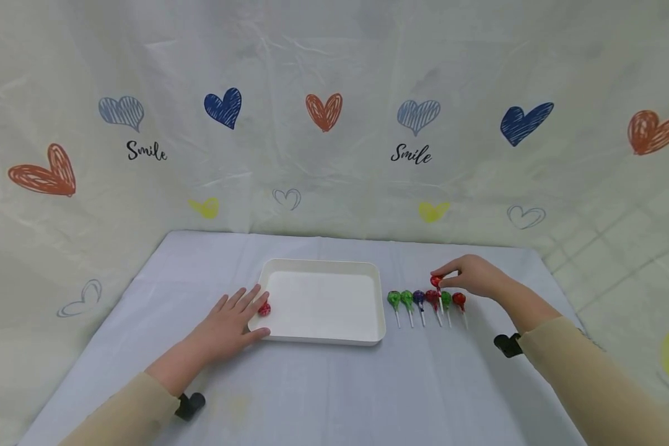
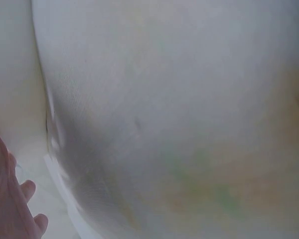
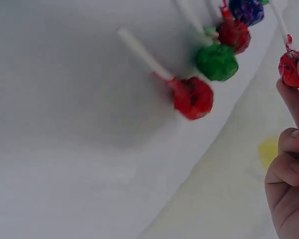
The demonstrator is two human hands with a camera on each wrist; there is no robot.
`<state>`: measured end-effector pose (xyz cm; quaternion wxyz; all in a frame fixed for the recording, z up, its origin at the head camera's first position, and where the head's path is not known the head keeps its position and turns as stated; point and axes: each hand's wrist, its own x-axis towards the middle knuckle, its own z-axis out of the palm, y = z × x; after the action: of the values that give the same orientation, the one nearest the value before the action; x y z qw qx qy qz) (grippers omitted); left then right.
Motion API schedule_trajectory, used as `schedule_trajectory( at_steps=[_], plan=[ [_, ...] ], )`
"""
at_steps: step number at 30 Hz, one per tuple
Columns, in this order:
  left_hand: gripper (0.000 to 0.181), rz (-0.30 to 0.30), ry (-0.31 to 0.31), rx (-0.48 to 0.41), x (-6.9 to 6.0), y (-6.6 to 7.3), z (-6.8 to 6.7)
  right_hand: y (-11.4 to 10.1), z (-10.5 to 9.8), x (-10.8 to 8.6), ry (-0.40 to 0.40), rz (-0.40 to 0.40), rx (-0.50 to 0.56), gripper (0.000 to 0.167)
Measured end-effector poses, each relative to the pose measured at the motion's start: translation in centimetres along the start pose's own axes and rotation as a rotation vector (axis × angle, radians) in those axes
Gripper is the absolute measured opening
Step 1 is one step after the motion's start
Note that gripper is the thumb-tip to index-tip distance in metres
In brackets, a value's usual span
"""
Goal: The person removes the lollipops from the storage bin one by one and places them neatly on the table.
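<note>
Thumb and fingertips of my right hand (image 1: 478, 277) pinch a red lollipop (image 1: 437, 282) by its wrapped head, its white stick hanging down. The right wrist view shows the same lollipop (image 3: 291, 69) between the fingers. Just under it, a row of several lollipops lies on the cloth: green, purple and red, with a red lollipop (image 1: 459, 300) at the right end. My left hand (image 1: 225, 328) spreads its fingers over the left rim of a white tray (image 1: 326, 300). Beside those fingers, inside the tray, lies a pinkish-red lollipop (image 1: 264, 309), its stick not visible.
A white cloth (image 1: 323, 390) covers the table, with the tray left of the lollipop row. Behind the table hangs a pale backdrop (image 1: 323, 173) printed with hearts. Dark wrist devices (image 1: 507, 345) sit on both forearms.
</note>
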<state>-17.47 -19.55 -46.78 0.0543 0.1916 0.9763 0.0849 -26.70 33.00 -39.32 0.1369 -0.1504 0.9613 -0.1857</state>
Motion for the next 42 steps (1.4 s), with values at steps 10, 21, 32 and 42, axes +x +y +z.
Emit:
schedule_trajectory(
  at_steps=[10,21,32,42],
  plan=[
    [0.087,-0.013,-0.006,0.0,-0.1,0.0,-0.1,4.8,-1.5,-2.6,-0.027,0.051,-0.004,0.034],
    [0.089,-0.022,-0.014,0.012,0.0,-0.2,0.1,7.0,-0.6,-2.8,-0.09,0.138,0.04,0.034],
    [0.088,-0.018,-0.012,0.007,0.0,0.0,-0.1,7.2,0.7,-2.3,-0.093,0.169,0.049,0.028],
    [0.087,-0.014,-0.008,-0.002,0.0,0.1,-0.1,7.5,1.3,-2.0,-0.086,0.149,0.04,0.03]
  ],
)
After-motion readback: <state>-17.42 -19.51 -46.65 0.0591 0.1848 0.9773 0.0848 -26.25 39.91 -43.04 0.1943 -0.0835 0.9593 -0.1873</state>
